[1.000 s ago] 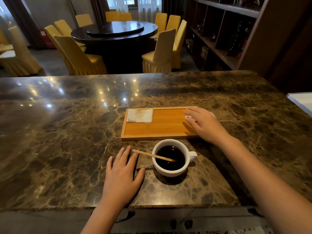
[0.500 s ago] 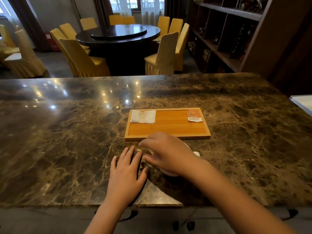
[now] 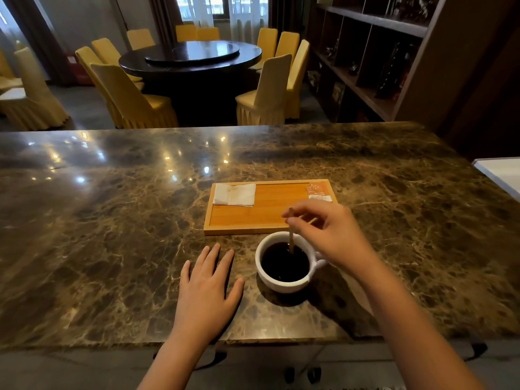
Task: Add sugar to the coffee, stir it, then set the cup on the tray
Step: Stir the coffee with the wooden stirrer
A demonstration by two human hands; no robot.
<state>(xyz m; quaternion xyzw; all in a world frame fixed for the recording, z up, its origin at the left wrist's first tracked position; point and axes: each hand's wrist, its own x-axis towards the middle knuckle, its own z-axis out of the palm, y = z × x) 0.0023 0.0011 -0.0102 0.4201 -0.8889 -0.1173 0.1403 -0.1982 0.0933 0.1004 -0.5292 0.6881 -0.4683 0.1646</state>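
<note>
A white cup (image 3: 284, 283) of black coffee stands on the marble counter, just in front of the wooden tray (image 3: 270, 209). My right hand (image 3: 329, 235) hovers over the cup's far right rim and pinches a thin wooden stir stick (image 3: 291, 243), held upright with its lower end in the coffee. An orange sugar packet (image 3: 319, 191) lies at the tray's far right corner. Flat on the counter, left of the cup, rests my left hand (image 3: 209, 288) with fingers spread.
A folded white napkin (image 3: 235, 194) lies at the tray's far left corner. The marble counter (image 3: 112, 235) stretches wide to both sides. A white surface edge (image 3: 501, 173) juts in at the right. Beyond stand a round table, yellow chairs and dark shelves.
My right hand left the sugar packet on the tray, came to the cup, took the stir stick and stood it upright in the coffee. The left hand stayed flat.
</note>
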